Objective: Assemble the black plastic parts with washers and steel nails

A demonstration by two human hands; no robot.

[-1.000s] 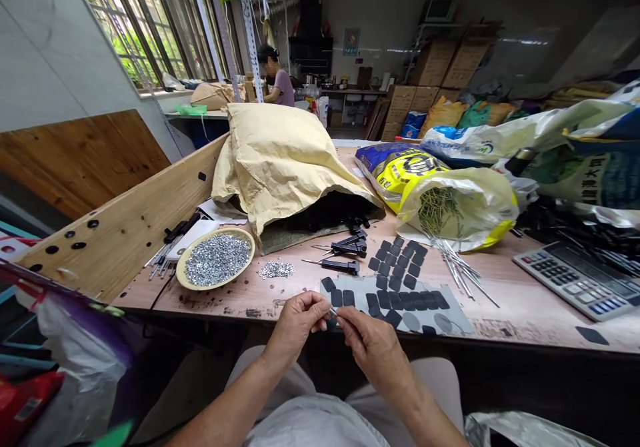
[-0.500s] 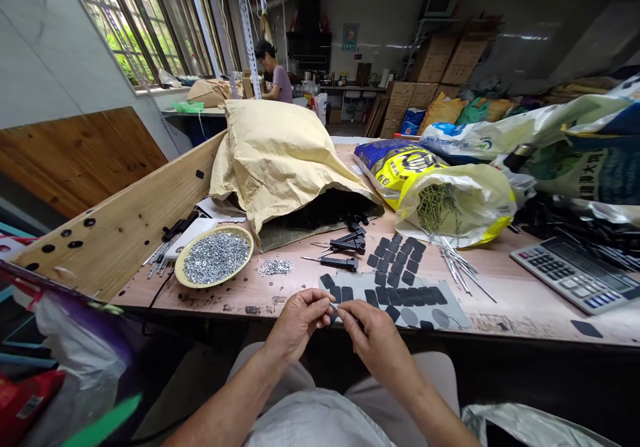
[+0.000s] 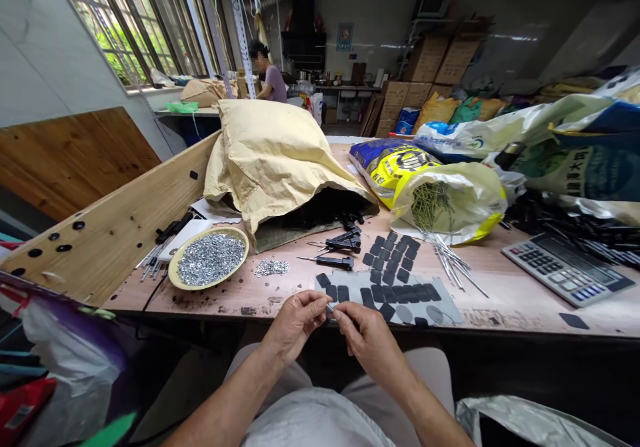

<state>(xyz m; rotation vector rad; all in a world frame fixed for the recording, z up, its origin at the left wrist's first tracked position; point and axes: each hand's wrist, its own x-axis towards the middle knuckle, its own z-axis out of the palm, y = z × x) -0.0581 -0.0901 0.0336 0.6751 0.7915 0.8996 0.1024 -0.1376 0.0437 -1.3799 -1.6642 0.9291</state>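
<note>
My left hand point(image 3: 299, 323) and my right hand point(image 3: 367, 330) meet at the table's front edge, fingers pinched together on a small metal piece point(image 3: 330, 307), mostly hidden by the fingertips. Just beyond them lie rows of black rounded pads point(image 3: 400, 293), some on a grey sheet point(image 3: 435, 320). Left of the hands, a yellow bowl point(image 3: 173, 280) holds many small metal nuts or washers, with a little pile of them point(image 3: 271, 267) beside it. Black-handled parts with thin metal shafts point(image 3: 335, 262) lie behind the hands.
A large paper sack point(image 3: 280, 147) lies open behind the black parts. To the right, an open yellow bag point(image 3: 450, 200) spills metal rods point(image 3: 455, 263) near a calculator point(image 3: 565, 267). A wooden board point(image 3: 125, 227) edges the left side. A person point(image 3: 273, 80) is in the background.
The whole view has shifted slightly, so things on the table sit a little further left. Both hands keep their pinched grip, with no clear change.
</note>
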